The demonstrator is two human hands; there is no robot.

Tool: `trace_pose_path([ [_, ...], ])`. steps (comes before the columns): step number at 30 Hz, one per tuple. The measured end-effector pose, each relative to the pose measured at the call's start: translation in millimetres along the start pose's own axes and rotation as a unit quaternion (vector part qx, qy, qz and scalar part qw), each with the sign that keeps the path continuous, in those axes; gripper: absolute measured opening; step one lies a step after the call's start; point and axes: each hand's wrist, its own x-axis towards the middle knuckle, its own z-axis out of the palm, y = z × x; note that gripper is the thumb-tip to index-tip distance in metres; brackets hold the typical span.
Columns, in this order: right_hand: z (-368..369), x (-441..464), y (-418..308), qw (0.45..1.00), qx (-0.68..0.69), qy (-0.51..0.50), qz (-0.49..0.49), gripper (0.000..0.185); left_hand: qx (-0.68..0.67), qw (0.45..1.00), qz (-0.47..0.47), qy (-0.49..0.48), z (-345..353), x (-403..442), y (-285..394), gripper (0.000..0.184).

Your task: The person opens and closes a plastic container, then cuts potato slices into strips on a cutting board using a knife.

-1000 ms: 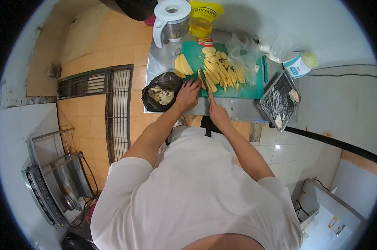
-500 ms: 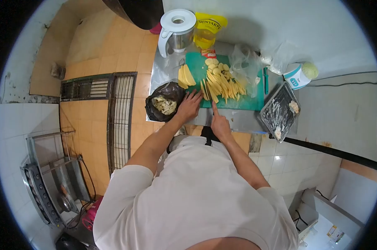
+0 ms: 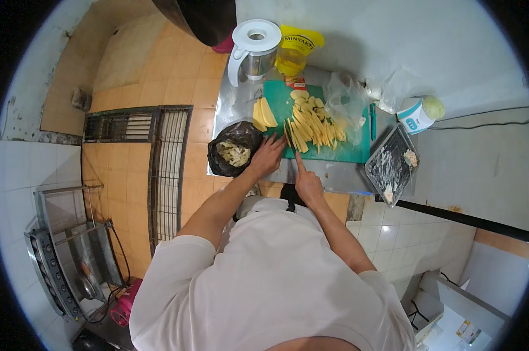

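My right hand (image 3: 309,182) grips a knife (image 3: 292,147), its index finger stretched along the top; the handle is hidden in the palm. The dark blade lies among the potato strips (image 3: 320,131) on a green cutting board (image 3: 352,153). On the blade's left, my left hand (image 3: 268,157) presses its fingertips against a narrow potato slice (image 3: 285,130). Thicker potato slabs (image 3: 264,113) rest at the board's left edge, above that hand. Rounder slices (image 3: 302,98) lie behind the strips. Beside my left wrist sits a black plastic bag (image 3: 220,167) holding pale scraps.
A white-lidded jug (image 3: 256,36) and a yellow pouch (image 3: 299,44) stand behind the board. To the right are a clear plastic bag (image 3: 343,96), a green-handled tool (image 3: 372,121), a smeared tray (image 3: 387,175) and a white-and-blue device (image 3: 415,116). The metal table's edge (image 3: 334,182) runs before me.
The whole view has shifted slightly, so the table appears a little lower. The knife's dark blade shows more clearly beside the strips; both hands stay in nearly the same place.
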Motion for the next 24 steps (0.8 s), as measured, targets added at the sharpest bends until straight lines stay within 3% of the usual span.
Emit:
trace_pose_path([
  [6, -10, -2, -10, 1.0, -0.021, -0.011, 0.013, 0.08, -0.016, 1.0, 0.001, 0.004, -2, -2, 2, 0.055],
  [12, -13, 0, -15, 1.0, -0.006, -0.023, 0.014, 0.081, -0.084, 0.996, -0.029, 0.03, -25, 5, 18, 0.067],
  [15, -15, 1, -18, 0.999, -0.016, -0.029, 0.009, 0.082, 0.02, 1.0, 0.01, 0.0, -23, 8, 18, 0.075],
  [24, -35, 8, -29, 0.998, -0.037, -0.048, 0.006, 0.079, -0.018, 1.0, -0.005, -0.01, -27, 12, 20, 0.083],
])
